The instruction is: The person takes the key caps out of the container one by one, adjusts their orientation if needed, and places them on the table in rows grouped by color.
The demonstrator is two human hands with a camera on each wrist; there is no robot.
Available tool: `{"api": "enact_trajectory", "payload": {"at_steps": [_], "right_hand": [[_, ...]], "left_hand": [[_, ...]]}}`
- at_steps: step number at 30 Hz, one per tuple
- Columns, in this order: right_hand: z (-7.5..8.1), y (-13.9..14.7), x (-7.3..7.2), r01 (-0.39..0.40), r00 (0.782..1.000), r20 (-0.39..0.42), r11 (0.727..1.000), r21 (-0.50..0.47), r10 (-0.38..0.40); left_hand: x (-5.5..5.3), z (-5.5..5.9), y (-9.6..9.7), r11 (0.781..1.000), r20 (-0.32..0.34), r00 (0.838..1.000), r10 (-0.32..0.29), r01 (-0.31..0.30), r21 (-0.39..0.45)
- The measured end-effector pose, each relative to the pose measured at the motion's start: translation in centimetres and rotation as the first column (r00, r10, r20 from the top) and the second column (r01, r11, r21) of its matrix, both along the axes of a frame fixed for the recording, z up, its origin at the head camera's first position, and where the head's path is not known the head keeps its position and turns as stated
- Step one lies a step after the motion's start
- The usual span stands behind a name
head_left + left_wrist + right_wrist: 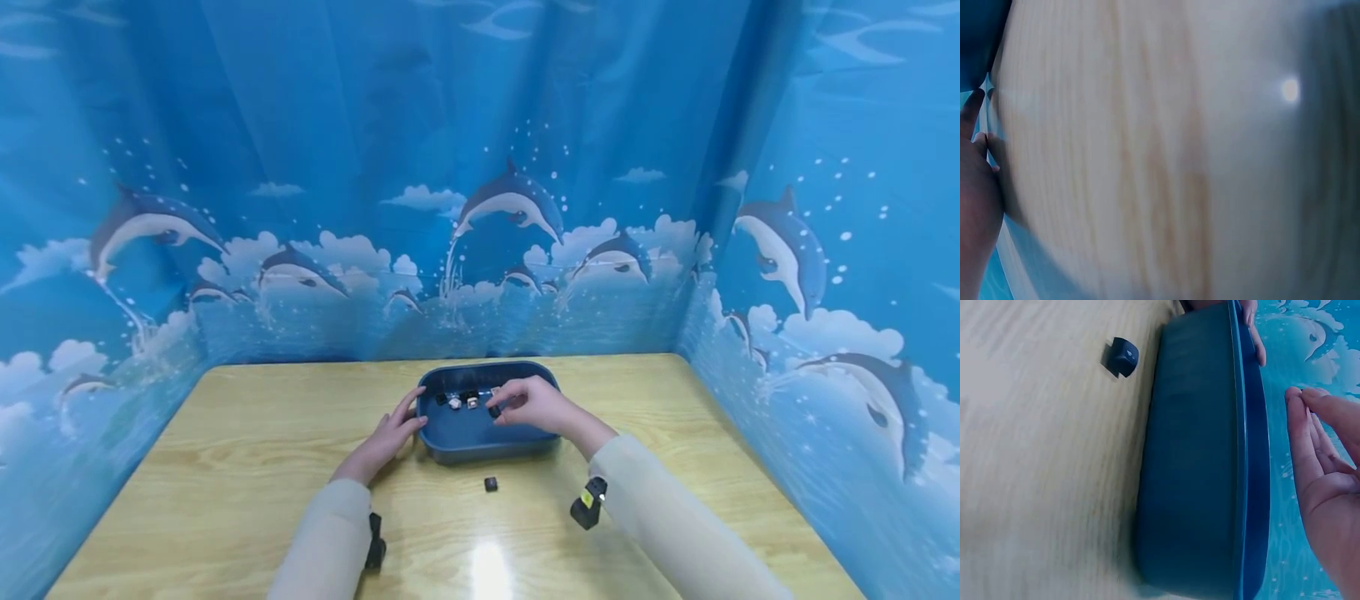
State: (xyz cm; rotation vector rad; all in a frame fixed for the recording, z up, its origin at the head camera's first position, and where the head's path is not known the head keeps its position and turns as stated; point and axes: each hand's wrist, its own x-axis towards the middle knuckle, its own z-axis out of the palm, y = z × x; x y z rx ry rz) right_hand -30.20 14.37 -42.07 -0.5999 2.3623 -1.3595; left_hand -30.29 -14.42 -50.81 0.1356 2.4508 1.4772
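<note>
A dark blue tray [457, 454] with raised walls stands on the table toward its far side. My left hand [386, 442] rests at the tray's left end, fingers spread and fairly straight, fingertips right at the rim. My right hand [536, 404] is over the tray's right part and pinches a small black piece [494, 412] between thumb and fingertips; in the right wrist view the fingers mostly hide it. Inside the tray, small black and white pieces [472, 402] lie along the far side. Another black piece [1124, 357], shaped like a keycap with a pale mark, lies on the table before the tray.
The wood-grain table [262, 467] has a bright light reflection near its front. A blue dolphin-print curtain [360, 167] encloses the back and both sides. Wrist cameras [588, 504] are strapped at both sleeves.
</note>
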Motion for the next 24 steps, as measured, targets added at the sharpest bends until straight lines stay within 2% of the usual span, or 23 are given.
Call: {"api": "enact_trajectory", "payload": {"at_steps": [7, 12, 16, 24], "right_hand": [[-0.3, 1.2, 2.0, 0.001, 0.997, 0.071, 0.994, -0.112, 0.007], [-0.8, 1.7, 3.3, 0.038, 0.994, 0.104, 0.985, -0.168, -0.020], [-1.2, 1.8, 4.2, 0.064, 0.995, 0.088, 0.980, -0.187, -0.048], [-2.4, 1.6, 5.9, 0.083, 0.996, -0.007, 0.972, -0.220, -0.086]], "left_hand": [[-0.1, 0.0, 0.0, 1.000, 0.002, 1.000, 0.001, -0.001, 0.002], [0.0, 0.2, -0.1, 1.000, 0.002, 1.000, -0.003, 0.003, 0.004], [0.0, 0.2, -0.2, 1.000, -0.004, 1.000, -0.009, 0.009, 0.004], [0.1, 0.3, -0.1, 1.000, 0.006, 1.000, -0.005, 0.005, 0.005]]}}
